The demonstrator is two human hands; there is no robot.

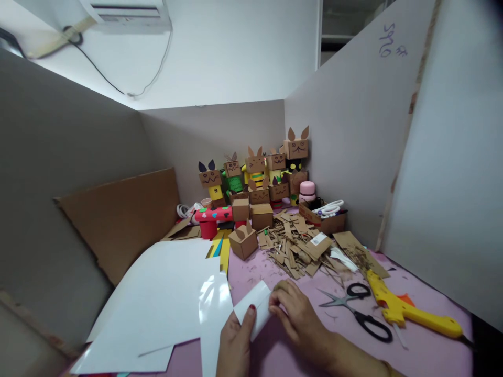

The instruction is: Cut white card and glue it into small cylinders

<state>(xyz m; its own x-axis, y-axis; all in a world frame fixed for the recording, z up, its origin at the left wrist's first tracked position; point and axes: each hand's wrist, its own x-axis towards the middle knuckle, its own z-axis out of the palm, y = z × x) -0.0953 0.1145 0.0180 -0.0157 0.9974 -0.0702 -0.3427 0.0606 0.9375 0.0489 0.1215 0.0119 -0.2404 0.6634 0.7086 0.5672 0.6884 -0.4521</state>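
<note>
A small folded piece of white paper (257,309) is held low in the middle, above the pink tabletop. My left hand (237,335) grips its lower left part, with the thumb lying on top. At its right edge, the fingers of my right hand (293,314) are pinched together on the paper. Large white sheets (157,298) lie to the left, and a glossy white strip (212,314) lies close beside my left hand. To the right of my right hand are open scissors (356,309) with black handles.
A yellow glue gun (412,311) lies at the right. Cardboard scraps (294,243) are heaped beyond my hands. Behind stand several cardboard animal figures (255,163), a red tube piece (214,214), a pink bottle (307,191) and a box (328,224). Grey partitions (220,131) surround the table.
</note>
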